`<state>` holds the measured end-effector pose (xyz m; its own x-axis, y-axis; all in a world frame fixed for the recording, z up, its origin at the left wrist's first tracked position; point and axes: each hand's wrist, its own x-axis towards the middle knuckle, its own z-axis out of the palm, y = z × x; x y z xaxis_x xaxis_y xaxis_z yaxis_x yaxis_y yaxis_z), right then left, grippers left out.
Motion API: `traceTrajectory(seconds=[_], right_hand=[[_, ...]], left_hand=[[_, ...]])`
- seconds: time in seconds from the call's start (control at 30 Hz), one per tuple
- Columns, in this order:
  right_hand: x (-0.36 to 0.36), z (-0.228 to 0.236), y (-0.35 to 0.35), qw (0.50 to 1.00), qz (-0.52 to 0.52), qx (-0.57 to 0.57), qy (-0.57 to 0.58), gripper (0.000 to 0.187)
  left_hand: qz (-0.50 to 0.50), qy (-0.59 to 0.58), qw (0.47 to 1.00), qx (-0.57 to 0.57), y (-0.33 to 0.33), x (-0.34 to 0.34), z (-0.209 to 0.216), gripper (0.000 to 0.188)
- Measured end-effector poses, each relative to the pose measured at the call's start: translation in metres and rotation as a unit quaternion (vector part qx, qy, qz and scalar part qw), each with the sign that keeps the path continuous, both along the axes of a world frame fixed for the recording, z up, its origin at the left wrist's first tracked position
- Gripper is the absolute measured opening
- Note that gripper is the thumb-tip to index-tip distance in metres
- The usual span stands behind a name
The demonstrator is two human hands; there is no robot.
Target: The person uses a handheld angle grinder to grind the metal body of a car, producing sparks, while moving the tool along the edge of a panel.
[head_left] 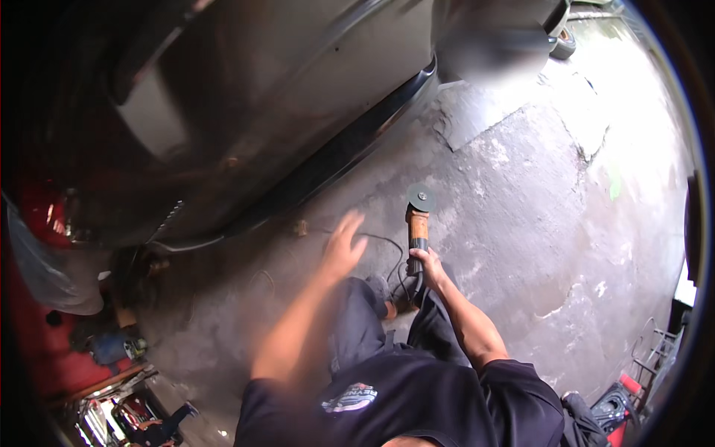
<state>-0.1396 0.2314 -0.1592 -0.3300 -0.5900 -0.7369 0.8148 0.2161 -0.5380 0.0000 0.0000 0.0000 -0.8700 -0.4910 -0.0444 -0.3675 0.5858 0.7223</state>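
Observation:
My right hand [427, 262] is wrapped round the dark rear body of an angle grinder [419, 228]. The grinder has an orange-brown front section and a round dark green disc [421, 197] at its far end, pointing away from me. From its rear a black cord [398, 249] loops down by my legs and across the floor. To the left, my left hand [342, 249] is raised in the air with nothing in it. Its thumb stands apart from the fingers, and the forearm behind it is somewhat blurred.
A vehicle [283, 97] with a dark lower trim [350, 141] fills the upper left. Rough concrete floor [521, 246] spreads to the right. At lower left are a blue tool [112, 349] and a tray of tools [112, 417]. Red-and-black equipment [618, 402] stands at lower right.

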Motion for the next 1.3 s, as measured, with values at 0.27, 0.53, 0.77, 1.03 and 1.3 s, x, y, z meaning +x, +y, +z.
traceTrajectory(seconds=[0.27, 0.53, 0.77, 1.03, 1.3], right_hand=[[0.007, 0.179, 0.068, 0.994, 0.099, 0.016, 0.035, 0.037], [0.016, 0.248, 0.105, 0.99, 0.125, 0.047, 0.045, 0.036], [0.055, 0.264, 0.124, 0.992, 0.114, 0.034, 0.031, 0.034], [0.099, 0.292, 0.115, 0.988, 0.104, 0.075, 0.089, 0.032], [0.105, 0.323, 0.103, 0.972, 0.166, 0.081, 0.142, 0.037]], left_hand=[[0.074, -0.57, 0.799, 0.177, 0.212, 0.323, 0.02, 0.033], [0.246, -0.461, 0.801, 0.291, 0.19, 0.397, 0.008, 0.032], [0.355, -0.346, 0.817, 0.293, 0.112, 0.434, -0.007, 0.031], [0.381, -0.308, 0.81, 0.322, 0.095, 0.466, -0.038, 0.03], [0.348, -0.325, 0.794, 0.378, 0.153, 0.454, -0.06, 0.029]])
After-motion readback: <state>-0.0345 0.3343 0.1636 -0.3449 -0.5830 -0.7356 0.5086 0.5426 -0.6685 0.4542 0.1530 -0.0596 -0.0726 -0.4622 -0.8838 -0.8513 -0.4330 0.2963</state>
